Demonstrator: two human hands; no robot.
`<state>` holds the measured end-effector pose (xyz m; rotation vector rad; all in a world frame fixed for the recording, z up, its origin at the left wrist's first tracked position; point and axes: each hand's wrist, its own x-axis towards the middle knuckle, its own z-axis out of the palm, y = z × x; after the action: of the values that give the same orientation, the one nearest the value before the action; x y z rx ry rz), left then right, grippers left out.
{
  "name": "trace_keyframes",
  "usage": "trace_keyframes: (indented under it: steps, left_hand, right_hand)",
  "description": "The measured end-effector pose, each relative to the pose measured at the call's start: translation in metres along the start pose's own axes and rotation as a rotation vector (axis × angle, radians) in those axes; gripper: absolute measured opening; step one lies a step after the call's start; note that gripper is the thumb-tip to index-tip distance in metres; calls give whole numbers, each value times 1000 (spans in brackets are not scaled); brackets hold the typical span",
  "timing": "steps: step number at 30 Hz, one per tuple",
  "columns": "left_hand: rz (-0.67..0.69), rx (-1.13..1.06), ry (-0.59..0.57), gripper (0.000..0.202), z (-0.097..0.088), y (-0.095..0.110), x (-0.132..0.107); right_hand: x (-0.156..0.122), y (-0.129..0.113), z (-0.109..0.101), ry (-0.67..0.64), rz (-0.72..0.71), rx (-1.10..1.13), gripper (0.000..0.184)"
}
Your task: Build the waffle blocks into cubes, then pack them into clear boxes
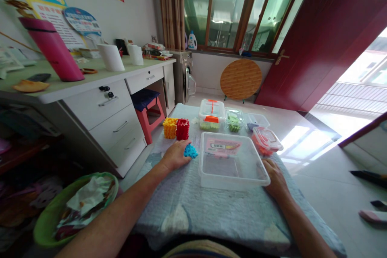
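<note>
On the cloth-covered table, my left hand (pixel 177 155) has its fingers and thumb curled round a small cluster of bright blue interlocking toy pieces (pixel 190 151). Just beyond it stand a yellow cube (pixel 170 128) and a red cube (pixel 183 129), both with notched edges, side by side. My right hand (pixel 274 177) is at the right wall of a large clear plastic box (pixel 234 180), fingers bent against it and fingertips partly hidden. A pink label (pixel 223 146) shows at the box's far side.
Behind the box are a lidded container with orange clips (pixel 211 115), a tub of green pieces (pixel 234 121), a tub of purplish pieces (pixel 253 125) and a red-filled container (pixel 266 141). A green waste bin (pixel 45 225) and pink stool (pixel 145 123) stand left.
</note>
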<state>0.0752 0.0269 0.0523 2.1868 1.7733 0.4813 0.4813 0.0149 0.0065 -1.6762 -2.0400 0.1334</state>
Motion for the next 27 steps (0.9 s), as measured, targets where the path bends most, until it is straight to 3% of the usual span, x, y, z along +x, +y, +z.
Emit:
trace_keyframes:
  steps: [8,13,21,27]
  left_hand:
    - [26,58,-39,62,5,12,2]
    - [0,72,5,63,12,15,3]
    - [-115,25,128,67,-1,-3,-3]
    - [-76,-22,65,68,7,-12,-5]
  right_hand:
    - [0,-2,0,1,-5,10,27]
    - [0,0,0,-5,-10,-4,26]
    - [0,0,1,7,1,10,27]
    - [0,0,1,26,-5,2,25]
